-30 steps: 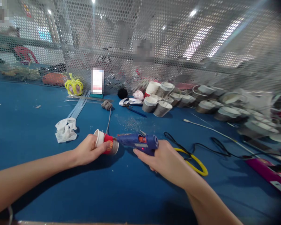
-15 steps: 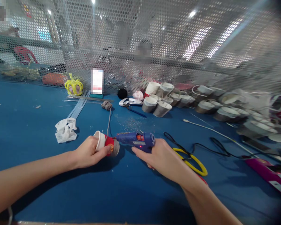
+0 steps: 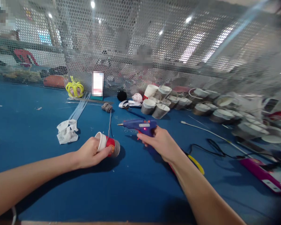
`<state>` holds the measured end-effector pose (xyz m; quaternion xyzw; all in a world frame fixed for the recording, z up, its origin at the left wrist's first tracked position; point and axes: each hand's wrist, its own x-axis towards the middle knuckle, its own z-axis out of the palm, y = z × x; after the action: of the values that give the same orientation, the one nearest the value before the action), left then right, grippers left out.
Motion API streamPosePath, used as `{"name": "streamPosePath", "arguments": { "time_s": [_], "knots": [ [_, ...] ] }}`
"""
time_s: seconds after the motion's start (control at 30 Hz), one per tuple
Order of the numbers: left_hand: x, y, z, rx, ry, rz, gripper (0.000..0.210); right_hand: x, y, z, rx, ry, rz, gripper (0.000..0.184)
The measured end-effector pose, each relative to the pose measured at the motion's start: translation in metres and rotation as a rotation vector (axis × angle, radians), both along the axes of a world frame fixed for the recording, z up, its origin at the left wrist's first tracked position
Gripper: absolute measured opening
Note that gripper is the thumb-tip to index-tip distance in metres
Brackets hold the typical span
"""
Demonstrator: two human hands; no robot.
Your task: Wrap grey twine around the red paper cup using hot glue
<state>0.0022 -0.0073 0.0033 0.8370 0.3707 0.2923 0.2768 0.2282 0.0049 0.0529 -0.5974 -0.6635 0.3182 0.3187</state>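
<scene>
My left hand (image 3: 91, 152) is closed round a paper cup (image 3: 110, 147) lying on its side, its white rim toward the left. The cup has a red band, and grey yarn wraps its base end. From it a grey strand runs up to a small ball of grey yarn (image 3: 106, 107) on the table. My right hand (image 3: 161, 141) grips a blue hot glue gun (image 3: 140, 124), a red light showing on its body. Its metal nozzle points left, above and to the right of the cup, apart from it.
Several yarn-wrapped cups (image 3: 161, 110) crowd the back right. A purple power strip (image 3: 259, 175), black cables and a yellow ring (image 3: 196, 164) lie to the right. Glue sticks (image 3: 81, 107), crumpled white paper (image 3: 67, 132) and a yellow crown-shaped piece (image 3: 74, 88) lie left. A perforated metal screen (image 3: 121, 37) stands behind.
My right hand has lifted the glue gun up and away from the cup, where its nozzle was close to the yarn. My left hand still holds the cup in nearly the same place.
</scene>
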Motion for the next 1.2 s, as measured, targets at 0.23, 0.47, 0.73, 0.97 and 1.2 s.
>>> {"name": "streamPosePath", "arguments": {
  "time_s": [0.23, 0.47, 0.73, 0.97, 1.2],
  "knots": [
    [0.0, -0.001, 0.002, 0.049, -0.007, -0.019, 0.034, 0.014, 0.045, -0.006, -0.012, -0.351, -0.098, 0.029],
    [0.001, -0.001, 0.001, 0.064, 0.01, -0.008, 0.033, 0.018, 0.071, -0.023, -0.076, -0.512, -0.154, 0.037],
    [0.001, 0.0, -0.005, 0.08, 0.041, -0.016, 0.035, 0.014, 0.083, -0.032, -0.09, -0.663, -0.282, 0.028],
    [0.006, 0.0, 0.0, 0.148, 0.03, -0.048, 0.034, -0.018, 0.042, -0.01, 0.002, -0.511, -0.071, 0.048],
    [0.011, -0.004, 0.009, 0.336, 0.091, -0.202, 0.029, -0.049, -0.004, -0.002, -0.185, 0.036, 0.473, 0.058]
  ]
}}
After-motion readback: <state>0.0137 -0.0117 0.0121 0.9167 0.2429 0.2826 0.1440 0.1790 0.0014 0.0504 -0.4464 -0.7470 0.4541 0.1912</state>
